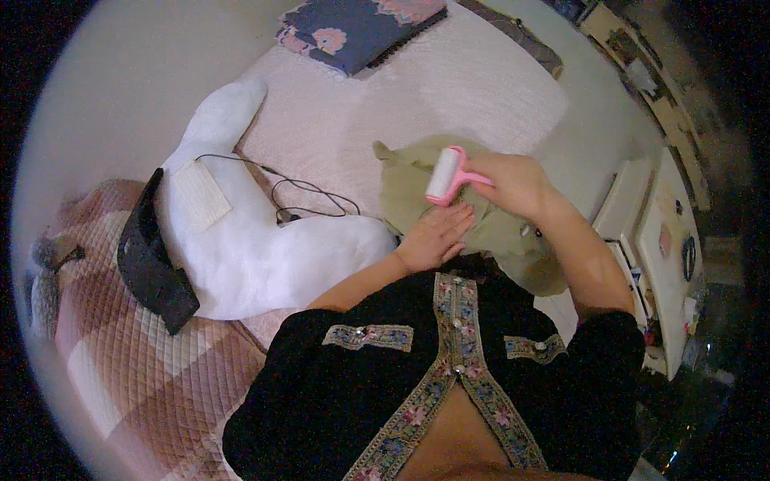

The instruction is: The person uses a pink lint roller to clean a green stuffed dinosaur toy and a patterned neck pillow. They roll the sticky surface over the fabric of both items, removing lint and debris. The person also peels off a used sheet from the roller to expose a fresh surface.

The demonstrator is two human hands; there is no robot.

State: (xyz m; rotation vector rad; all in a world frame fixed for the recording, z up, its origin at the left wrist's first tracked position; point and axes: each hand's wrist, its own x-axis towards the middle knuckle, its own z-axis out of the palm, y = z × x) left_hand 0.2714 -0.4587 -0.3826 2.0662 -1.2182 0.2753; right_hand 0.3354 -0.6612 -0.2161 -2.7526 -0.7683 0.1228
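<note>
Rolling looks underway, no clue how much remains: right hand [510, 184] clamped on the pink lint roller [444, 174], left hand's [435, 238] fingers flat on the green plush [499, 232] mid-frame.

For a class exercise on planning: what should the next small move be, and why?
Probably roll the lint roller away from the left hand, across the green fabric: the right hand grips its handle over the fabric, and the left hand lies flat close beside it.
</note>
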